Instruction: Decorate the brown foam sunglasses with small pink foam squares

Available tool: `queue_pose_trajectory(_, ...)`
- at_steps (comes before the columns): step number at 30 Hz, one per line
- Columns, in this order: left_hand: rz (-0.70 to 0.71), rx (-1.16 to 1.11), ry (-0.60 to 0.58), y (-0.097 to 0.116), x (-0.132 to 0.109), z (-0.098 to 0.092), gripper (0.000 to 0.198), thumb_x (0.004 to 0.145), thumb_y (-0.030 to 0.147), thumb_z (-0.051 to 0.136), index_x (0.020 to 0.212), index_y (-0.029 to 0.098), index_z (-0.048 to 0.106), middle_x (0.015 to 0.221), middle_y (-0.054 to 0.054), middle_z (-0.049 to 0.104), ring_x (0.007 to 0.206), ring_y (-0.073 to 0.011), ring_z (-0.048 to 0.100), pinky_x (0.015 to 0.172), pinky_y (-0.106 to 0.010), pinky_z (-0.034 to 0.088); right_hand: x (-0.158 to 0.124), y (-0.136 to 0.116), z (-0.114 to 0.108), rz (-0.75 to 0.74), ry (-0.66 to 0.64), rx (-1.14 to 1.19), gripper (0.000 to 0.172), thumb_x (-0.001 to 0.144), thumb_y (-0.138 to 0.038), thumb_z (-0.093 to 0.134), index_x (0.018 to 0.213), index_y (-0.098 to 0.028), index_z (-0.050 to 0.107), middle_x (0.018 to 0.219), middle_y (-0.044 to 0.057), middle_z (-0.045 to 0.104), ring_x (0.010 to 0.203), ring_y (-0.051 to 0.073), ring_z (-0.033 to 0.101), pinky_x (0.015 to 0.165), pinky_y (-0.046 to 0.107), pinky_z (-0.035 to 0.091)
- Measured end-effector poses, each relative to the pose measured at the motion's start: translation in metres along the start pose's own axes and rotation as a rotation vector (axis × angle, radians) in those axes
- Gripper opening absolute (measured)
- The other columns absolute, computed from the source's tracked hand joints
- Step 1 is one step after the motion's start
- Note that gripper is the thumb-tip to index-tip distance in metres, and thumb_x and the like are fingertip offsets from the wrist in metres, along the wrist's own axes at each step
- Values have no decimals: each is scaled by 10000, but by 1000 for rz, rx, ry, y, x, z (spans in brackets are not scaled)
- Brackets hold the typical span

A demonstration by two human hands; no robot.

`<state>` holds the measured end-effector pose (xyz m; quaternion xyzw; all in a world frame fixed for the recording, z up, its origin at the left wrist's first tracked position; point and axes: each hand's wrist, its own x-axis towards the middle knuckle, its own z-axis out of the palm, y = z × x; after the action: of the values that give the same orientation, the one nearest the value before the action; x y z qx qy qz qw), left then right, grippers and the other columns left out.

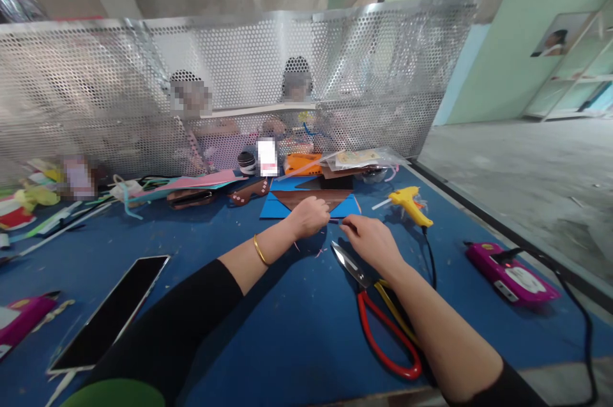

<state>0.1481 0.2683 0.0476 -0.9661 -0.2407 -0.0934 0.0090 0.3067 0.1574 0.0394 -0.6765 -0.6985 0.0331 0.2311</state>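
Observation:
My left hand [310,216], with a gold bangle [260,250] on its wrist, is closed above the lower edge of a brown curved sheet [304,199] lying on a blue sheet [352,207]. Close on its right, my right hand [372,242] has its fingers pinched together. A short thin dark piece [334,221] shows between the two hands; whether either one grips it is hidden. Large scissors [366,305] with red handles lie partly open beneath my right forearm. Small pink scraps [322,253] are scattered on the table near my hands.
On the blue table [268,349] are a yellow glue gun [410,204], a magenta box with a cable [510,273] and a phone [112,311]. Papers [196,183] and an orange pack [303,164] lie along a perforated metal screen [249,68]. Two people sit behind it.

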Motion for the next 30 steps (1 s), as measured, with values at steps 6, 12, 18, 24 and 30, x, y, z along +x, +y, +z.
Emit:
queue_pose_trajectory(6, -395, -439, 200, 19, -20, -17, 184, 854, 233, 510, 824, 153, 673, 901, -123, 728, 891, -238, 657, 763, -365, 491, 1, 4, -6, 51, 82, 103, 227, 916, -282, 512, 961, -217, 725, 943, 79, 761, 856, 226, 682, 723, 296, 425)
queue_pose_trajectory(12, -620, -1037, 217, 59, -69, -49, 198, 858, 308, 513, 880, 154, 636, 913, -122, 765, 746, -173, 711, 655, -299, 548, -2, 5, -13, 65, 135, 377, 234, 875, -331, 519, 913, -225, 725, 861, 54, 755, 806, 229, 675, 743, 330, 467)
queue_pose_trajectory(18, -759, -1294, 261, 83, -109, -60, 152, 744, 314, 659, 732, 163, 650, 724, -45, 735, 598, -123, 648, 558, -227, 462, -16, -47, -24, 3, -68, 782, 286, 825, -430, 568, 872, -199, 731, 815, 31, 754, 779, 190, 695, 732, 304, 533)
queue_pose_trajectory(24, -814, -1397, 264, 80, -122, -51, 131, 710, 287, 691, 686, 159, 676, 642, -19, 700, 546, -114, 607, 518, -216, 403, -24, -87, -8, 70, -109, 985, 179, 717, -359, 686, 674, -188, 658, 673, 1, 697, 622, 146, 621, 627, 278, 505)
queue_pose_trajectory(30, -798, -1453, 226, 80, -123, -42, 280, 743, 418, 687, 632, 162, 704, 580, -14, 640, 532, -111, 553, 484, -211, 369, -27, -80, -1, 160, -30, 1026, 144, 714, -339, 687, 714, -197, 664, 746, 11, 716, 665, 142, 624, 662, 280, 512)
